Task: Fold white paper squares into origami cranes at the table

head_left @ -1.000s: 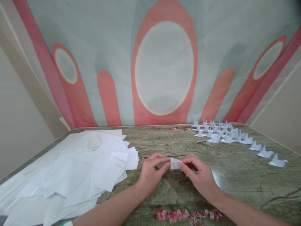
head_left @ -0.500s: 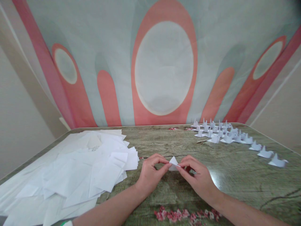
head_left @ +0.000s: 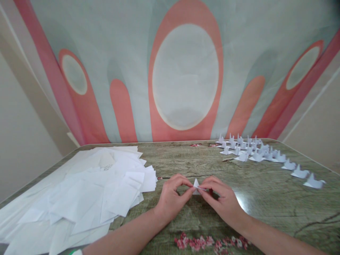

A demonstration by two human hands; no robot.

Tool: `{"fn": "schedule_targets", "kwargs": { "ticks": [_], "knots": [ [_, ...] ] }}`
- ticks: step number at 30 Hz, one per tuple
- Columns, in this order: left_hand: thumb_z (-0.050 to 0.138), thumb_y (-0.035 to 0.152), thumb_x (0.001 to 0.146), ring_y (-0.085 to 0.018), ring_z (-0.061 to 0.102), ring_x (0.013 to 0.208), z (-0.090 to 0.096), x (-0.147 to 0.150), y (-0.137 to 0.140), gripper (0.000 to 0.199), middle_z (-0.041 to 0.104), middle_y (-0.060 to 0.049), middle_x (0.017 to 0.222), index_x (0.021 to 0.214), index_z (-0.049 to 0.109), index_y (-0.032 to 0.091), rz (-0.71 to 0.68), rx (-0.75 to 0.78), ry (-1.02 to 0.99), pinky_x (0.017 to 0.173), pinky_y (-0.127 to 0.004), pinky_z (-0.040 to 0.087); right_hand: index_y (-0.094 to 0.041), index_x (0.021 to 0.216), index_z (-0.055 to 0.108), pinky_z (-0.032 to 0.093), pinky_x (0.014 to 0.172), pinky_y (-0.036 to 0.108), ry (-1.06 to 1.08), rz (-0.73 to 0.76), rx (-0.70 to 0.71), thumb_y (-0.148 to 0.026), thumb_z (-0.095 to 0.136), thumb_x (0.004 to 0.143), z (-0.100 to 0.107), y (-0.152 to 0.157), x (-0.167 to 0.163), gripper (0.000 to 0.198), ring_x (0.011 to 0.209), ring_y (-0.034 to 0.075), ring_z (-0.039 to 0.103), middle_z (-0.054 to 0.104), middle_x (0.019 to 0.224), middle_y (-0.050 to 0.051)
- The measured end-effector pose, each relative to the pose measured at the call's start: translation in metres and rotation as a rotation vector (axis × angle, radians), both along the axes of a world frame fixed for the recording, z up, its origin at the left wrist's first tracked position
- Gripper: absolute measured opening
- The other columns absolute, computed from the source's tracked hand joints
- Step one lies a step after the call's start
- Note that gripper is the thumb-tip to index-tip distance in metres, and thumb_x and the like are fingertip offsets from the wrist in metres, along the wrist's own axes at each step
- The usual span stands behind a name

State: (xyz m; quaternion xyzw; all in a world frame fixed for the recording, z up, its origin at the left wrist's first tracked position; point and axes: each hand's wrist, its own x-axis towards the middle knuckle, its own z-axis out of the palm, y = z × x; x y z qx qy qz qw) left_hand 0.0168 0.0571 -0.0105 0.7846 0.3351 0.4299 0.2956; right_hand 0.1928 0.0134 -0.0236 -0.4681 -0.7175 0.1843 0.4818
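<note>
Between my hands, a small piece of folded white paper [head_left: 196, 183] points upward in a triangle just above the table. My left hand [head_left: 175, 196] pinches its left side with thumb and forefinger. On the right side, my right hand [head_left: 221, 196] grips the paper the same way, fingertips close to the left ones. The fingers cover much of the paper, so its lower folds are partly hidden.
To the left, a wide heap of loose white paper sheets [head_left: 87, 198] covers the wood-patterned table [head_left: 170, 159]. Several folded white paper birds [head_left: 257, 156] stand in rows at the back right. A patterned backdrop [head_left: 138, 53] hangs behind the table.
My fingertips have drawn slightly closer together on the folded paper. Less of it shows between them, and its visible tip looks narrower.
</note>
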Motion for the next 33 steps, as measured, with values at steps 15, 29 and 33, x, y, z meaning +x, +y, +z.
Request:
{"fn": "schedule_targets", "kwargs": {
  "ticks": [15,29,33],
  "knots": [
    [0.061,0.021,0.078,-0.015,0.058,0.078,-0.0038,0.0012,0.001,0.006,0.063,-0.004,0.079,0.078,0.065,0.016,-0.124,-0.007,0.023,0.075,-0.026,0.044,-0.021,0.088,0.067,0.045,0.064,0.028,-0.018,0.034,0.036,-0.018,0.055,0.083,-0.002,-0.0009,-0.0007,0.013,0.073,0.016,0.055,0.058,0.075,0.003],
    [0.061,0.016,0.076,-0.015,0.055,0.076,-0.0059,0.0003,0.0016,0.007,0.058,-0.002,0.075,0.078,0.067,0.018,-0.114,-0.013,0.102,0.07,-0.025,0.041,-0.021,0.087,0.068,0.045,0.066,0.027,0.011,0.032,-0.034,-0.021,0.056,0.083,-0.0035,-0.0001,0.0006,0.012,0.074,0.015,0.056,0.059,0.076,0.003],
    [0.06,0.016,0.076,-0.015,0.054,0.075,-0.0056,0.0002,-0.0002,0.006,0.058,-0.002,0.075,0.078,0.065,0.017,-0.115,0.002,0.113,0.07,-0.025,0.041,-0.021,0.086,0.067,0.045,0.066,0.027,0.0,0.034,-0.026,-0.021,0.056,0.083,-0.0038,0.0008,0.001,0.012,0.074,0.015,0.056,0.059,0.076,0.003]
  ]
}}
